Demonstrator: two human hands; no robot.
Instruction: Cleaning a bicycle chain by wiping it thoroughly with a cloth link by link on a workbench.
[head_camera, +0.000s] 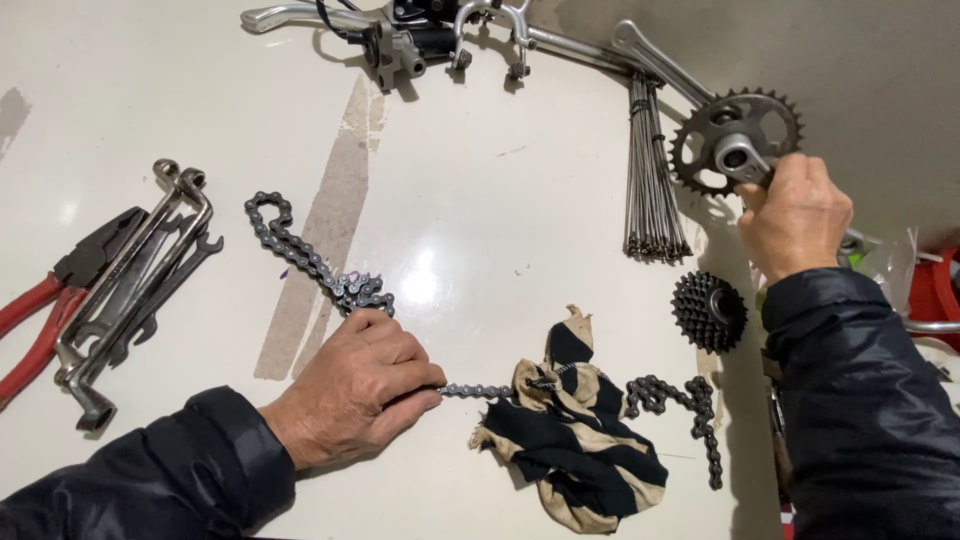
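Left hand (355, 385) is pinching the chain (310, 262) flat, feeding it through the striped rag (575, 440) at 3 o'clock. Right hand (795, 215) is closing its fingers round the crank (738, 140) at 12, keeping it steady.

Red-handled pliers (45, 300) are lying at the left edge of the white tabletop (470, 200), touching a bundle of steel wrenches (135, 285) just to their right. A strip of worn tape (325, 225) is running diagonally across the middle. At the far edge, brake levers and calipers (410, 35) are sitting in a cluster. A bundle of spokes (650, 175) is lying right of centre, pointing near to far. A black freewheel cog set (708, 311) is resting on the right, near the spokes.
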